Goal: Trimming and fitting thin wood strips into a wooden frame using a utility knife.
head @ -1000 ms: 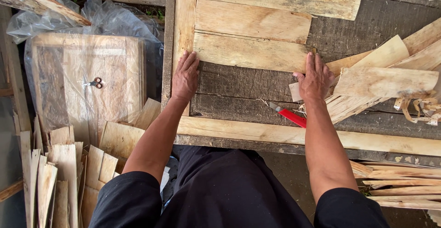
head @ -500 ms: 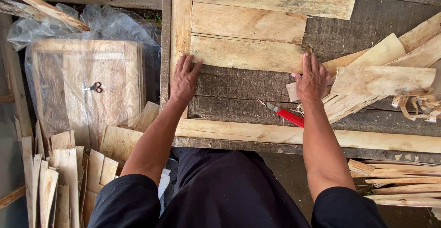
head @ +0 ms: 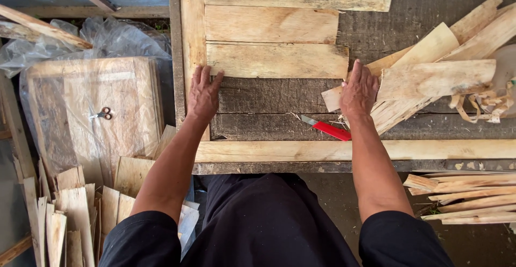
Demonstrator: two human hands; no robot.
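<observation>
My left hand (head: 203, 90) lies flat with fingers together at the lower left corner of a pale thin wood sheet (head: 277, 60), touching its near edge and the upright wooden strip (head: 192, 25) beside it. My right hand (head: 358, 89) rests flat at the sheet's lower right corner, partly over loose wood pieces. Two more pale sheets (head: 271, 24) lie in a row beyond it on the dark workbench (head: 269, 103). A red-handled utility knife (head: 329, 129) lies on the bench just near my right wrist.
A heap of loose wood veneer pieces (head: 430, 79) lies right of my right hand. A long pale batten (head: 430, 150) runs along the bench's front edge. At left, a plastic-covered stack of boards (head: 91, 111) carries small scissors (head: 101, 114). Scrap strips (head: 64, 218) stand below.
Both hands have slid slightly toward the near edge of the closest sheet; the right hand moved a little left off the loose pieces. The view shifted slightly.
</observation>
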